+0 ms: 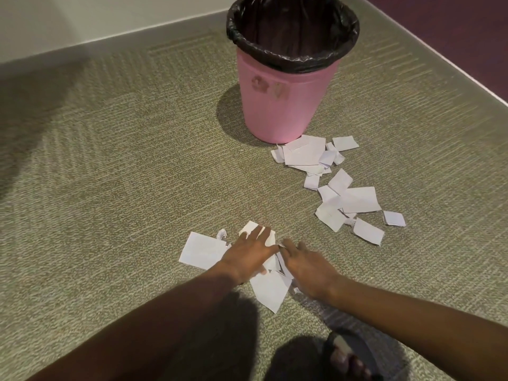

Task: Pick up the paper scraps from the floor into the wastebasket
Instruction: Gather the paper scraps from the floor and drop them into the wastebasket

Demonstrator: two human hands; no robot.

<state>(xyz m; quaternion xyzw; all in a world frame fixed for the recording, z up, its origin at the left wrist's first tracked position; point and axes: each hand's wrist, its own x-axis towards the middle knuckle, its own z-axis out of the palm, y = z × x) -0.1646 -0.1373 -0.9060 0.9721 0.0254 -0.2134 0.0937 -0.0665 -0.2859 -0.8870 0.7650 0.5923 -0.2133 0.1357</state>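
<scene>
Two hands rest on the nearest heap of paper scraps, which lies on the carpeted floor close in front of the person. The left hand lies flat on the sheets, its fingers spread and straight, pressing down and gripping nothing. The right hand sits just beside it, its fingers stretched forward with the tips touching the same heap; as far as can be seen, none is curled round a scrap. A second cluster of scraps lies apart to the right. A third cluster touches the foot of the pink wastebasket, which stands upright farther back with a black liner folded over its rim. A sandalled foot shows at the bottom edge
</scene>
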